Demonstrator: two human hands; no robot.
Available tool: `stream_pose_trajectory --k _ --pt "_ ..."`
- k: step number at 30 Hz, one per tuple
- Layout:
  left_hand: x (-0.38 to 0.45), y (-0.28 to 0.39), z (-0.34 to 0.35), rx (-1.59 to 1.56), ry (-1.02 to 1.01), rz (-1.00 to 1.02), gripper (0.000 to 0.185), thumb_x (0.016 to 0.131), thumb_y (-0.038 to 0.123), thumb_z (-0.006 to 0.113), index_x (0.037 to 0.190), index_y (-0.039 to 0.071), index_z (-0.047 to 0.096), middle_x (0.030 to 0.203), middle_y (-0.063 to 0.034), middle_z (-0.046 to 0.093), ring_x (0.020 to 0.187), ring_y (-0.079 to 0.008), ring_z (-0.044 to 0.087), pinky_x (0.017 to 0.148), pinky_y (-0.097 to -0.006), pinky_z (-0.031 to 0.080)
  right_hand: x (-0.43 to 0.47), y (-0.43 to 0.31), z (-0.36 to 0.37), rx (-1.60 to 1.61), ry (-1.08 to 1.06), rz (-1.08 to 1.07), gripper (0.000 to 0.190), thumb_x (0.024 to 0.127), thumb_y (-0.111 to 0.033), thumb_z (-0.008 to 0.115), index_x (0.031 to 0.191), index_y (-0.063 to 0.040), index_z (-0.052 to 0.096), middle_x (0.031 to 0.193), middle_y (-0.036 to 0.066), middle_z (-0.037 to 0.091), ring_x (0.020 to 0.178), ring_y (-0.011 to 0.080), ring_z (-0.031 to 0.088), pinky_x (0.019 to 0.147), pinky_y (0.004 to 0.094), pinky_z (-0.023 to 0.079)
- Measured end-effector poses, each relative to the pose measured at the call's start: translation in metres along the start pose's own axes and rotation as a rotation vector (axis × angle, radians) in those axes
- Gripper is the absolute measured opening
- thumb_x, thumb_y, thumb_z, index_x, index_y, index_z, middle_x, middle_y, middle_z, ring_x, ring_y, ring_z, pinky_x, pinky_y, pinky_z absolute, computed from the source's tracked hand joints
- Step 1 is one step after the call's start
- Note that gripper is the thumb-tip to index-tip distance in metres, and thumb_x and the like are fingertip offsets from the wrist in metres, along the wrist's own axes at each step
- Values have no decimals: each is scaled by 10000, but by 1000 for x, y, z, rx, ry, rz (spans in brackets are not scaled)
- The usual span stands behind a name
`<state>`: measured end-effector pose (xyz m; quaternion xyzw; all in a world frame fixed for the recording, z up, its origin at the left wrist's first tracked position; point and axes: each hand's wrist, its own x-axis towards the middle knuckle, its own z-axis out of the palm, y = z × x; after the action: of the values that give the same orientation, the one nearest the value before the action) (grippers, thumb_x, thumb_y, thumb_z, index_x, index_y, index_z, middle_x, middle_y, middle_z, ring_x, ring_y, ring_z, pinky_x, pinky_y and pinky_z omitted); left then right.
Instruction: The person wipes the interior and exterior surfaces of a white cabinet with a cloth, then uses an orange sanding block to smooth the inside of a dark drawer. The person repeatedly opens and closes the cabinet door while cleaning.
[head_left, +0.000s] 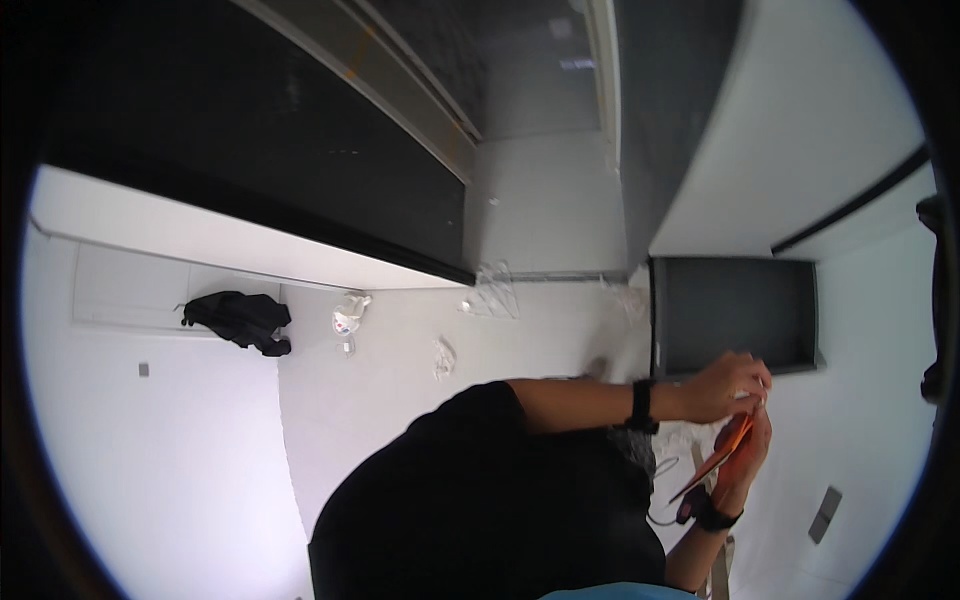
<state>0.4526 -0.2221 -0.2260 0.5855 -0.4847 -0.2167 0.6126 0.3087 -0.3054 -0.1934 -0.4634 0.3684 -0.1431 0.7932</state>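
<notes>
My right hand (750, 450), with a black band on its wrist, holds a thin, flat orange object (724, 457) with a dark edge. It is seen nearly edge-on, so its kind is unclear. My left hand (726, 388) reaches across from the left, also with a black wristband. Its bent fingers meet the top end of the orange object, at a small white piece (759, 391) that is partly hidden. Both hands are close together, just below the near edge of a dark grey recessed box or drawer (735, 311).
A black-topped white counter (255, 142) runs along the upper left. Crumpled clear plastic (491, 292) and white bags (349, 313) lie on the pale floor (397, 420). Black clothing (240, 319) hangs at the left. A grey plate (825, 515) is on the right wall.
</notes>
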Motion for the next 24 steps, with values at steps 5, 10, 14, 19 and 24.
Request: stream_pose_trajectory --k 5,10,14,19,24 --pt "-8 6 -15 -601 -136 -224 304 1042 151 520 1300 22 617 1255 -104 624 1163 -208 572 1002 -351 474 4 7 9 170 215 86 274 1056 -372 571 1048 -104 623 853 -41 584 758 76 560 654 251 444" --pt "-9 11 -16 -440 -86 -197 470 1049 134 548 1499 53 442 1385 -105 518 1162 -191 569 1010 -333 494 24 16 -6 237 -24 -48 277 1056 -382 573 1044 -112 629 843 -58 568 738 43 524 656 205 410" --pt "-2 -8 -12 -543 -40 -269 726 935 127 693 1575 120 350 1418 -102 482 1200 -186 529 1053 -348 449 25 19 -16 117 -292 -77 388 1076 -428 470 1122 -87 649 912 14 639 753 101 611 611 218 471" --pt "5 22 -47 -423 -288 -375 647 892 198 751 1476 97 492 1332 -83 553 1212 -190 522 1003 -350 468 11 19 4 -38 -180 -136 396 1068 -372 472 862 -58 597 547 35 541 392 141 479 387 262 386" --pt "15 44 -64 -252 -397 -334 470 872 230 794 1281 55 640 1241 -69 602 1043 -154 592 869 -301 509 -7 -8 19 36 -228 -143 266 1032 -280 557 852 -85 571 562 26 557 367 138 508 333 258 420"
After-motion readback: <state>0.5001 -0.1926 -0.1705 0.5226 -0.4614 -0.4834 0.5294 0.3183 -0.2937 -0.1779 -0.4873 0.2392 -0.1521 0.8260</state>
